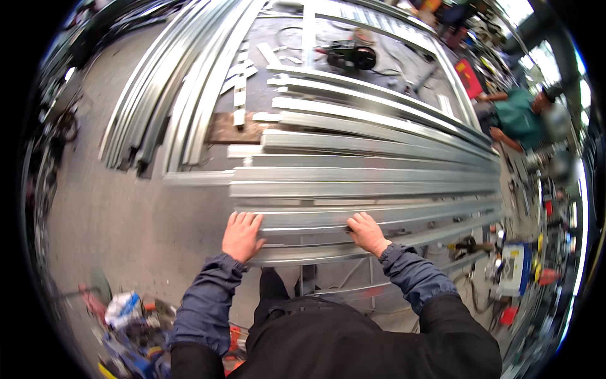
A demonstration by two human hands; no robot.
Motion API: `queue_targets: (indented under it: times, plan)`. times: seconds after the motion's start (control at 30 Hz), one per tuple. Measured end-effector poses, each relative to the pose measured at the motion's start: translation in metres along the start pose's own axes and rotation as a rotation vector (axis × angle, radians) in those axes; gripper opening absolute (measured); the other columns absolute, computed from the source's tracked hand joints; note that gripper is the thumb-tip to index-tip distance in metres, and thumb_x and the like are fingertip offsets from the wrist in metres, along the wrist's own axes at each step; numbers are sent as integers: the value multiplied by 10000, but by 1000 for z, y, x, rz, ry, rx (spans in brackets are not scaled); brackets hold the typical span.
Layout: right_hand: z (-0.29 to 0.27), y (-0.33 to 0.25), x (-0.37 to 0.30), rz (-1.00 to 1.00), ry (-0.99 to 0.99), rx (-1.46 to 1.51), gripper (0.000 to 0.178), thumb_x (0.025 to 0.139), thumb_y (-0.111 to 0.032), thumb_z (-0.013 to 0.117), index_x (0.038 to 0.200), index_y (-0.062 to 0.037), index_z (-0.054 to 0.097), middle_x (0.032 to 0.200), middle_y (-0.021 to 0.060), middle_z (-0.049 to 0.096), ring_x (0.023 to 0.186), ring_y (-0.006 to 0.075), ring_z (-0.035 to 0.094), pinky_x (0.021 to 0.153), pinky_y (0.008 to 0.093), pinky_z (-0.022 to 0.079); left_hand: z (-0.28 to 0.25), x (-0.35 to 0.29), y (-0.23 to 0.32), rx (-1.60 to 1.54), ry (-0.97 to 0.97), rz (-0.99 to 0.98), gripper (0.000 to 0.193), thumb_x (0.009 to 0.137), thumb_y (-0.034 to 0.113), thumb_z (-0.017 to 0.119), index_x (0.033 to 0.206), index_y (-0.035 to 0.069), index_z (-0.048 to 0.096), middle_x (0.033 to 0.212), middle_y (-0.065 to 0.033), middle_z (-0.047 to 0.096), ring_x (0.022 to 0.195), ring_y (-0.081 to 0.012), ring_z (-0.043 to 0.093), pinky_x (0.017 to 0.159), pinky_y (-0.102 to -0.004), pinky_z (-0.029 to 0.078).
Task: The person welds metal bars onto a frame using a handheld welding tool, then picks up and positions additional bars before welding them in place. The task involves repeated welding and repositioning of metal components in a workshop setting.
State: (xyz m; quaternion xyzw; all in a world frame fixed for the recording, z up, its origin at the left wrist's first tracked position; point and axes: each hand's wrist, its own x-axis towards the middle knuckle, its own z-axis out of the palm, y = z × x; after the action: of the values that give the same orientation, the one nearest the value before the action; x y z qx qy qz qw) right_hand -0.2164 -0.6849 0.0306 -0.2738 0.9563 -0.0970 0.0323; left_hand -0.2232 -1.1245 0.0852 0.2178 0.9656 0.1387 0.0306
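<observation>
A long silvery metal profile lies crosswise in front of me. My left hand is closed over its left end, fingers on the far side and thumb toward me. Farther right, my right hand grips the same profile, its fingers curled over the metal. Closer to my body runs another profile, below both hands. Beyond them several similar profiles lie side by side, their left ends uneven. The undersides of the held profile and my fingertips are partly hidden.
Long metal profiles lie in a bundle at the far left. A dark machine with a round end sits inside a metal frame. A person in green is at the far right. A white-and-blue box stands nearer; tools clutter the lower left.
</observation>
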Motion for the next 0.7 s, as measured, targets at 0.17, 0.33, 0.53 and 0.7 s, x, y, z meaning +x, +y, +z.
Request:
queue_targets:
  times: [0.17, 0.33, 0.53, 0.7]
  plan:
    - [-27, 17, -26, 22, 204, 69, 189, 868, -187, 744, 1002, -121, 630, 970, 72, 603, 1001, 307, 625, 906, 443, 505, 24, 22, 10, -8, -146, 104, 250, 807, 212, 859, 929, 111, 665, 901, -113, 690, 917, -362, 701, 788, -509, 541]
    - [-63, 33, -79, 761, 633, 186, 530, 1037, -413, 718, 1377, -27, 591, 1354, 207, 590, 1286, 416, 563, 1111, 500, 456, -24, 15, 25, 62, -225, 178, 286, 872, 275, 822, 1038, 77, 699, 905, -143, 713, 866, -398, 705, 741, -516, 557]
    - [-25, 123, -128, 1550, 1005, 569, 1089, 963, -446, 784, 1670, 91, 153, 1528, 309, 449, 1363, 447, 504, 1173, 531, 427, -88, 16, 62, 157, -242, 304, 408, 940, 277, 851, 1260, 73, 700, 956, -137, 748, 867, -375, 721, 739, -476, 575]
    - [-54, 149, -110, 1479, 1152, 1681, 1069, 882, -190, 735, 1644, 134, 58, 1100, 204, 606, 973, 338, 599, 970, 497, 536, -105, -1, 74, 240, -171, 272, 473, 905, 315, 885, 1275, 86, 699, 959, -126, 756, 857, -363, 727, 730, -471, 578]
